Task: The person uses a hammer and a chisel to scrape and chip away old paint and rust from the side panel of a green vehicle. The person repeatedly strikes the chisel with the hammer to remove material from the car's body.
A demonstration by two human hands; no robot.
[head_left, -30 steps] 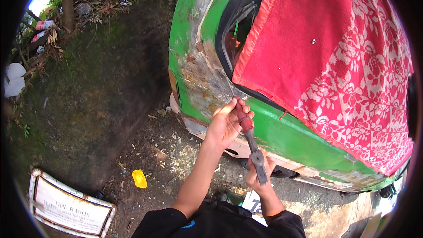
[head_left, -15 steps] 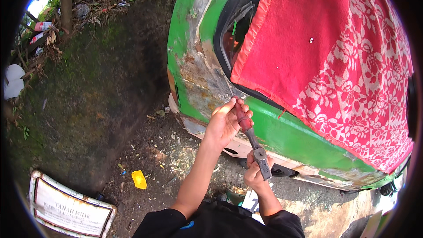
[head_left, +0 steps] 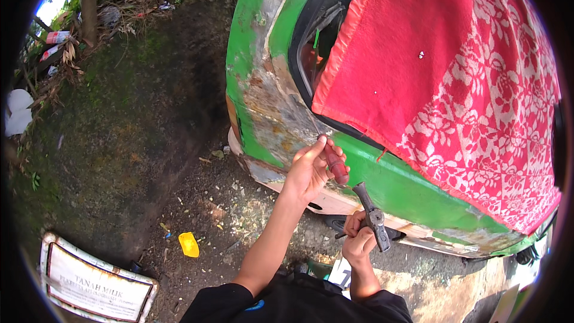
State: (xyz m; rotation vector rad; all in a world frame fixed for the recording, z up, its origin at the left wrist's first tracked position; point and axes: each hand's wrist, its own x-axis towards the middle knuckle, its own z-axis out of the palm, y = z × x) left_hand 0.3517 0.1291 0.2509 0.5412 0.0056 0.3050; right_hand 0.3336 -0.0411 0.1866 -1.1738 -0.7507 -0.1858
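My left hand [head_left: 310,170] grips a screwdriver [head_left: 336,165] by its red handle. The thin shaft points up and away, with its tip against the bare, scraped metal of a green car body [head_left: 382,170], just below the window's corner. In my right hand [head_left: 358,240] is a hammer [head_left: 375,218], its dark metal head held a short way from the butt of the screwdriver handle. The two tools are apart. My fingers hide most of the hammer's handle.
A red floral cloth [head_left: 412,78] covers much of the car window [head_left: 326,36]. On the ground at left lie a yellow scrap [head_left: 188,244] and a framed white sign [head_left: 95,281]. Behind them rises a mossy dark bank [head_left: 119,125].
The hammer head has drawn back from the screwdriver's butt, moving down and to the right with my right hand. My left hand keeps the screwdriver almost where it was.
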